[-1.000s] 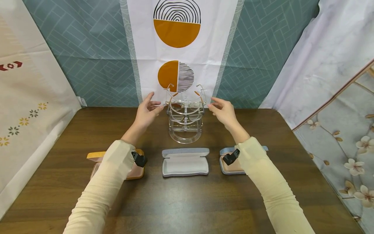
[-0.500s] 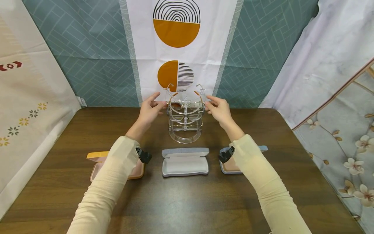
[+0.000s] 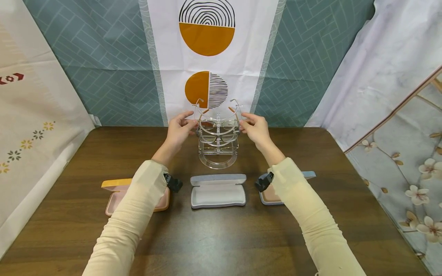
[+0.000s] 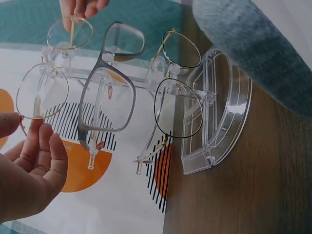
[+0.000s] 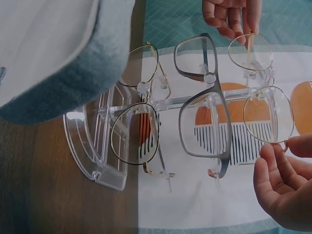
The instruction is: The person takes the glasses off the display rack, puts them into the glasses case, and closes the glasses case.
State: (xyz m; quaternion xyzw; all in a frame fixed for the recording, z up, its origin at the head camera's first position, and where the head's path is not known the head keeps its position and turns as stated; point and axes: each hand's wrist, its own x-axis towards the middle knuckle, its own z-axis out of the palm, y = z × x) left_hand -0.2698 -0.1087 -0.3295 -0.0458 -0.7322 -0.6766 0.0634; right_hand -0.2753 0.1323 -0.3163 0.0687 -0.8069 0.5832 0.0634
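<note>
A clear acrylic display stand (image 3: pixel 217 165) holds three pairs of eyeglasses, one above another. The top pair has thin gold rims (image 4: pixel 44 92). My left hand (image 3: pixel 177 130) pinches it at one hinge between thumb and fingers. At the opposite hinge, my right hand (image 5: pixel 287 187) pinches the same pair, thumb in front and fingers behind the temple. Below it are grey thick-framed glasses (image 4: pixel 102 63), and lowest a black-and-gold round-rimmed pair (image 4: pixel 178 109). Neither hand grips these two lower pairs.
On the wooden table (image 3: pixel 217 241), three open eyeglass cases stand in a row: a yellow one (image 3: pixel 115 184) partly behind my left sleeve, a grey one (image 3: pixel 218 197) in the middle, and a blue one (image 3: pixel 271 196) partly behind my right sleeve. A patterned cloth (image 3: pixel 210 38) hangs behind the stand.
Both hands have moved inward to the sides of the stand, and their fingers have closed on the top eyeglasses. The stand and cases have stayed put.
</note>
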